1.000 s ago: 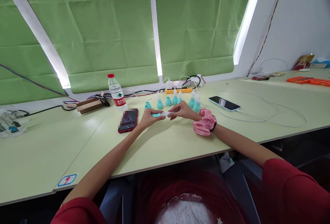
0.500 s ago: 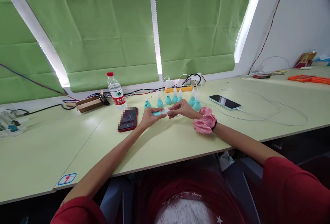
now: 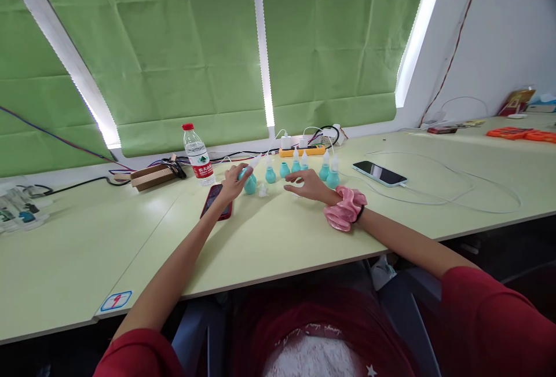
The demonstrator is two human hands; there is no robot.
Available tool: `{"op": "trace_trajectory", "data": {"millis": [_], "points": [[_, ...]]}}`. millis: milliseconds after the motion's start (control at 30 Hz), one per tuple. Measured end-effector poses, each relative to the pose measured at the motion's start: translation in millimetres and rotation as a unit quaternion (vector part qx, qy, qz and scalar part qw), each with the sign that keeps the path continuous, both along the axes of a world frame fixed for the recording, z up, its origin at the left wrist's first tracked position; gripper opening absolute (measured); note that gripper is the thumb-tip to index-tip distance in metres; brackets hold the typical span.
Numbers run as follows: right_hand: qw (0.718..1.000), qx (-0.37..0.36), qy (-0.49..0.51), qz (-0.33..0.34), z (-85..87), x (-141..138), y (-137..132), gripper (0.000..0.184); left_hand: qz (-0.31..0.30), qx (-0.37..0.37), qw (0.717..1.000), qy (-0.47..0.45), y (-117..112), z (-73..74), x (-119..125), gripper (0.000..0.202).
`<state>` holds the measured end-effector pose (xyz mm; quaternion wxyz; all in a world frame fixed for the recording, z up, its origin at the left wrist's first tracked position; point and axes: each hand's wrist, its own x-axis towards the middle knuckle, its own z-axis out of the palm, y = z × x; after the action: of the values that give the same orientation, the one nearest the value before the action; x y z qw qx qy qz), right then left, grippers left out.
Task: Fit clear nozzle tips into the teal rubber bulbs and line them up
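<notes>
My left hand [image 3: 234, 183] is closed around a teal squeeze bulb with a clear nozzle [image 3: 255, 161], like a nasal aspirator, tilted with its tip to the upper right. Just beneath it stands a teal bulb [image 3: 250, 186], and a small clear plastic piece [image 3: 263, 191] lies to the right. My right hand [image 3: 309, 186] is over the table with its fingers apart, holding nothing I can see. Behind and between the hands are a nozzled bulb [image 3: 270, 175] and a teal bulb without a nozzle [image 3: 284, 169]. More nozzled bulbs [image 3: 332, 179] stand by my right hand.
A red-cased phone [image 3: 223, 212] lies partly under my left forearm, with a water bottle [image 3: 200, 160] behind. An orange power strip [image 3: 310, 150] with chargers sits at the back. To the right lies a phone [image 3: 380, 173] on a white cable. A cardboard box [image 3: 152, 177] is at left.
My hands were together on the bulb and its clear nozzle. My left hand has carried the bulb left, beside the bare one; my right hand has let go and its fingers have opened.
</notes>
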<state>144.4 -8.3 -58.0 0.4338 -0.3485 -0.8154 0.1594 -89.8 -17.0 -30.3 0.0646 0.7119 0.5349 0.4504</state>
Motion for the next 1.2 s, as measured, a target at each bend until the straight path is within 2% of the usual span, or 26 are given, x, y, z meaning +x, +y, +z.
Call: {"op": "trace_trajectory", "data": {"millis": [100,200,300,533,800,1000,1100,1200], "points": [[0.992,0.071,-0.098,-0.041,-6.9,1.7,6.7,0.026,0.017,0.002,0.998,0.052,9.2,-6.7,-11.0,0.035],[0.984,0.102,-0.135,-0.063,-11.0,2.7,11.7,0.025,0.043,0.01,0.997,0.057,17.1,-12.7,-19.2,0.036],[0.981,0.103,-0.151,-0.066,-13.0,3.2,14.1,0.025,0.06,0.02,0.998,0.021,22.5,-15.6,-26.4,0.037],[0.98,0.091,-0.168,-0.06,-17.8,2.9,16.7,0.023,0.018,0.034,0.998,-0.056,22.6,-16.7,-29.0,0.036],[0.978,0.059,-0.192,-0.06,-22.9,3.3,20.5,0.026,0.048,0.026,0.998,-0.036,23.7,-20.3,-27.3,0.032],[0.976,0.046,-0.206,-0.061,-22.2,2.7,17.2,0.027,0.111,0.101,0.988,0.021,34.8,-14.2,-32.4,0.028],[0.975,0.047,-0.208,-0.059,-22.6,0.8,13.8,0.026,0.117,0.054,0.992,-0.003,48.2,-8.5,-34.3,0.034],[0.976,0.053,-0.205,-0.055,-22.0,-1.2,10.5,0.025,0.147,0.012,0.989,0.014,63.4,-4.0,-34.3,0.035]]}}
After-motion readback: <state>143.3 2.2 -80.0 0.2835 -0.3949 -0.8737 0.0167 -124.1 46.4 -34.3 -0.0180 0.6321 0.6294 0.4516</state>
